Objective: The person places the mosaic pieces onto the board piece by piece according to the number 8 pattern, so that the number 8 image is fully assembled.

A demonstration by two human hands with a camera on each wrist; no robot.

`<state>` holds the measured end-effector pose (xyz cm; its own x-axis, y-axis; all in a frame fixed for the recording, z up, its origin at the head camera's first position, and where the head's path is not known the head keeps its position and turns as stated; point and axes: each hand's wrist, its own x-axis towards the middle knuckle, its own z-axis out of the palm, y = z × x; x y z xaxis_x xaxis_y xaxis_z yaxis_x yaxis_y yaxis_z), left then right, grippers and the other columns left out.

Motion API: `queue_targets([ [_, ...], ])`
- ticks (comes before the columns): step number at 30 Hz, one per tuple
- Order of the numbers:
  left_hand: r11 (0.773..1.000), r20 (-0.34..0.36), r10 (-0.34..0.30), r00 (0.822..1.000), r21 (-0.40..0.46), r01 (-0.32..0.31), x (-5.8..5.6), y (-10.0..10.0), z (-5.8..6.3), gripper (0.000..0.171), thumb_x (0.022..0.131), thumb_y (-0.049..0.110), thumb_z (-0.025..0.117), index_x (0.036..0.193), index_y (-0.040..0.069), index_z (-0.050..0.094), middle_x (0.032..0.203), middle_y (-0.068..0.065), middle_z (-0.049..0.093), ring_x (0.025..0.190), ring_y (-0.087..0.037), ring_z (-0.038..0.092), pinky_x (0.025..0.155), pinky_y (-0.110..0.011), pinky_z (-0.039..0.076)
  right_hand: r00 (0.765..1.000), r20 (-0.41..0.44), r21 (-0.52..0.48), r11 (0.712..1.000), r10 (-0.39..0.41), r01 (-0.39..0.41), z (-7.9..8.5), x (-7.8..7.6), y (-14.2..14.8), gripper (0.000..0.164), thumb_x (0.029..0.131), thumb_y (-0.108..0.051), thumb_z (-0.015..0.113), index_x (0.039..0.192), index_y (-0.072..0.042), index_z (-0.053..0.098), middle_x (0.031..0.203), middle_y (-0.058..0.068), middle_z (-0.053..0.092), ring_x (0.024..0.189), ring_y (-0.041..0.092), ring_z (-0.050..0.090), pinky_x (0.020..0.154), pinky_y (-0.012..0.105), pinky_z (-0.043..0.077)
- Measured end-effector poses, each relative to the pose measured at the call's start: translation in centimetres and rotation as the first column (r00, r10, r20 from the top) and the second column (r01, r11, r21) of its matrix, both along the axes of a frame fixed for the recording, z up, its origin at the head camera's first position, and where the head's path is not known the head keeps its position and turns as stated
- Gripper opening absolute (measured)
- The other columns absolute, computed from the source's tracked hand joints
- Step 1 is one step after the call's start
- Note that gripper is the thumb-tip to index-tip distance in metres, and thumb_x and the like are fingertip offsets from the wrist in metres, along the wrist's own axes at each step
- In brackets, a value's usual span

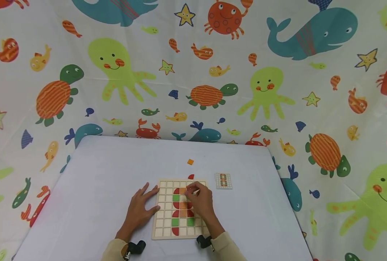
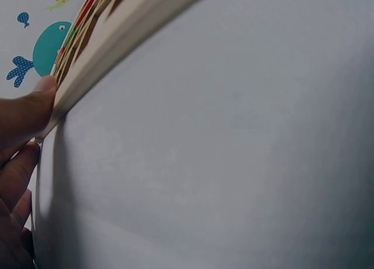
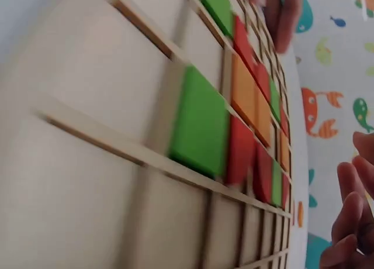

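Observation:
A square wooden grid board (image 1: 166,235) lies on the table, with red, green (image 3: 198,123) and orange (image 3: 242,88) tiles in its middle columns. My left hand (image 1: 139,210) rests against the board's left edge, fingers spread, thumb (image 2: 44,102) touching the rim. Over the upper middle of the board is my right hand (image 1: 200,201), its bent fingertips near an orange tile (image 1: 182,190) in the grid. The right wrist view shows its fingers (image 3: 350,204) raised off the board, with no piece visible between them.
Beyond the board's far edge lie a loose red rounded piece (image 1: 191,177) and a loose orange square (image 1: 190,162). A small pattern card (image 1: 224,181) sits to the right of the board. A printed sea-animal cloth (image 1: 193,72) hangs behind the white table (image 1: 115,163).

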<state>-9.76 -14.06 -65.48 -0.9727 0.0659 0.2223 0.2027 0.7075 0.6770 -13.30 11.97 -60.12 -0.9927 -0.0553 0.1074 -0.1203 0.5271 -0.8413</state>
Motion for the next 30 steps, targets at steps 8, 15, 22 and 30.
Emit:
queue_targets([
  [8, 1.000, -0.003, 0.013, 1.000, -0.011, -0.013, 0.2, 0.1, 0.1, 0.070, 0.080, 0.022, 0.091, 0.145, 0.013, 0.066, 0.159, -0.022, 0.054, 0.151, -0.049, 0.044, 0.123, -0.069, 0.031, 0.999, -0.022, 0.000, 1.000, -0.024, 0.024, 0.6, -5.9, 0.5, 0.022, 0.096, -0.015, 0.079, 0.118, -0.011, 0.077, 0.098, 0.004, 0.076, 0.065, 0.010, 0.053, 0.056, 0.024, 0.045],
  [15, 1.000, 0.021, 0.002, 1.000, 0.008, -0.002, 0.2, 0.1, 0.3, 0.071, 0.082, 0.020, 0.090, 0.147, 0.012, 0.065, 0.161, -0.020, 0.053, 0.153, -0.049, 0.041, 0.126, -0.067, 0.029, 0.998, -0.010, 0.071, 0.996, -0.060, 0.060, 0.4, -9.7, 0.2, 0.027, 0.095, -0.014, 0.080, 0.122, -0.012, 0.076, 0.104, 0.009, 0.075, 0.075, 0.016, 0.057, 0.064, 0.027, 0.046],
  [22, 1.000, 0.010, 0.001, 1.000, 0.005, -0.001, 0.0, 0.0, 0.2, 0.071, 0.081, 0.020, 0.090, 0.147, 0.012, 0.065, 0.160, -0.019, 0.054, 0.154, -0.048, 0.041, 0.126, -0.068, 0.029, 0.996, 0.036, 0.202, 0.977, -0.079, 0.070, 0.6, -12.7, -0.6, 0.027, 0.095, -0.015, 0.080, 0.123, -0.016, 0.077, 0.112, 0.012, 0.073, 0.096, 0.027, 0.066, 0.074, 0.036, 0.055],
  [30, 1.000, 0.013, 0.003, 1.000, -0.002, -0.003, 0.1, -0.1, 0.0, 0.071, 0.082, 0.022, 0.090, 0.147, 0.013, 0.064, 0.161, -0.020, 0.052, 0.153, -0.048, 0.041, 0.126, -0.068, 0.029, 0.993, 0.096, 0.328, 0.944, -0.073, 0.038, -0.1, -14.7, -1.1, 0.022, 0.096, -0.016, 0.080, 0.118, -0.015, 0.081, 0.108, 0.010, 0.066, 0.092, 0.022, 0.061, 0.074, 0.036, 0.056],
])
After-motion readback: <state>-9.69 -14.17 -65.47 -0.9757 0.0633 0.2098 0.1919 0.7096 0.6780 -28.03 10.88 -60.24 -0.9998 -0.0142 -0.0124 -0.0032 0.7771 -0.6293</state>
